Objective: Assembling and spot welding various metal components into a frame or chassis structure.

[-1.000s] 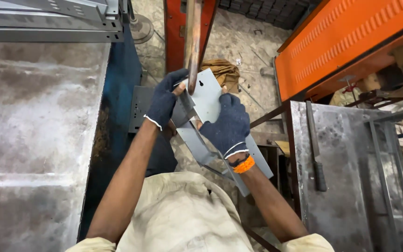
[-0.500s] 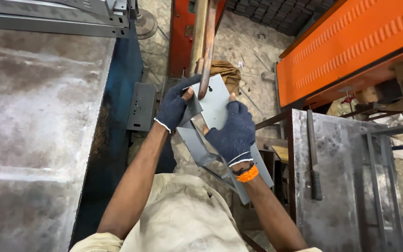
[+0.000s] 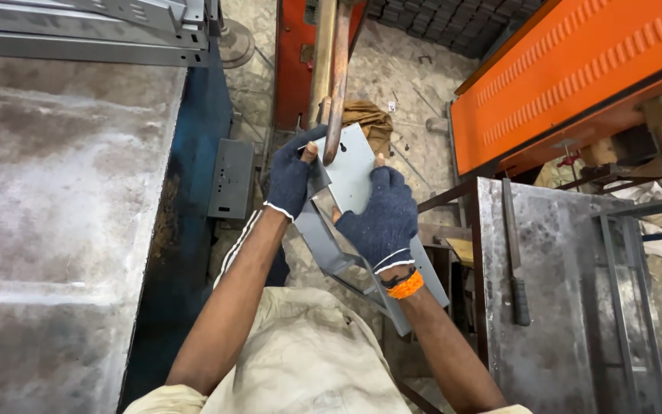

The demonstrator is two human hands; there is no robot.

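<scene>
Both my hands wear dark blue knit gloves and hold a bent grey sheet-metal bracket [image 3: 350, 172]. My left hand [image 3: 294, 178] grips its left edge near the top. On its right side, my right hand [image 3: 381, 218], with an orange wristband, clasps the plate. The bracket's long lower leg [image 3: 346, 264] runs down toward my lap. A copper-coloured rod [image 3: 338, 80] comes down from above and its tip touches the bracket's upper face between my hands. A second, brass-coloured bar [image 3: 319, 61] hangs just to the left of it.
A large worn steel table [image 3: 55, 230] with a blue side fills the left. An orange machine cover [image 3: 576, 77] is at upper right. A steel bench [image 3: 553, 307] on the right carries a long file or knife [image 3: 515, 253]. Red machine body [image 3: 296, 54] stands behind the rods.
The bracket and both hands have shifted slightly right and up under the rod; the grip stays the same.
</scene>
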